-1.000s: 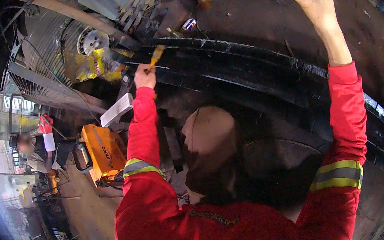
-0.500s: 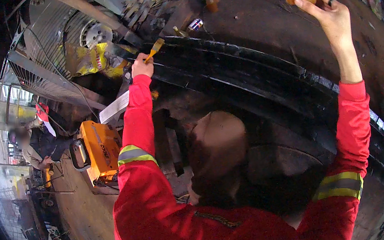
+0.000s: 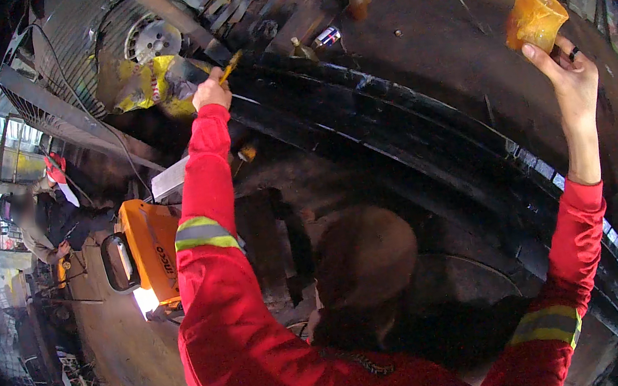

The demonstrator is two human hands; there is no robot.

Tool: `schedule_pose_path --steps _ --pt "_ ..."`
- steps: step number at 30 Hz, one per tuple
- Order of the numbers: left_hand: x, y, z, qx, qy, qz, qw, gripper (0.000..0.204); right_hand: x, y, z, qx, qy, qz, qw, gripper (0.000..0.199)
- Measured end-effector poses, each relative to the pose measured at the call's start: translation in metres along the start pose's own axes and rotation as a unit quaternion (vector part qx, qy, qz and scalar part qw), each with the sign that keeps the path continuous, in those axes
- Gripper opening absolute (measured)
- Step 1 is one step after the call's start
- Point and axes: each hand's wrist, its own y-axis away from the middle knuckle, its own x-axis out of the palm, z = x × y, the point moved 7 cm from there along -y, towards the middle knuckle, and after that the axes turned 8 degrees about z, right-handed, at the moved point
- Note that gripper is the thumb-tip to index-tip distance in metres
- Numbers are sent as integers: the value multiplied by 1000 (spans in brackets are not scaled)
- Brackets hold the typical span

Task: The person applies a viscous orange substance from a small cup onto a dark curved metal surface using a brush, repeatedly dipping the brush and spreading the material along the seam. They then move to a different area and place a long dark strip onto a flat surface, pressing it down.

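My left hand is closed around the handle of a small paintbrush with yellow-orange colour on it. The brush is at the far left end of a long black metal beam; whether its bristles touch the metal I cannot tell. At the upper right, my right hand grips an amber, translucent cup with an uneven rim, between thumb and fingers. The cup is held tilted, beyond the beam's far edge. Both arms are stretched out in red sleeves with reflective bands.
On the left stands an orange machine with a black handle. Beyond the beam are amber bottles and a drink can. A wheel rim and a yellow bag lie near a metal grille. Another person is far left.
My left hand has moved a little farther and to the left with the paintbrush. My right hand has brought the cup rightward and nearer. The view has shifted slightly.
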Motion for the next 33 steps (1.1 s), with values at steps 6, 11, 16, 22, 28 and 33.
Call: schedule_pose_path --steps 6,11,16,22,28,33 --pt "-22 32 -30 97 87 -39 991 21 3 -7 0 -4 -3 -8 1000 41" --pt "-5 12 27 -6 -2 -29 1000 21 11 -8 -2 17 4 -3 1000 46" --pt "9 -19 50 -31 38 -33 998 21 10 -9 -12 23 2 -12 1000 48" --pt "4 -34 52 21 74 -22 997 21 22 -7 -5 20 -6 11 1000 47" --pt "-2 -24 58 -10 88 -35 995 19 26 -6 0 6 -18 25 999 45" --pt "-4 -18 52 44 190 -73 978 20 23 -3 4 12 -14 15 1000 44"
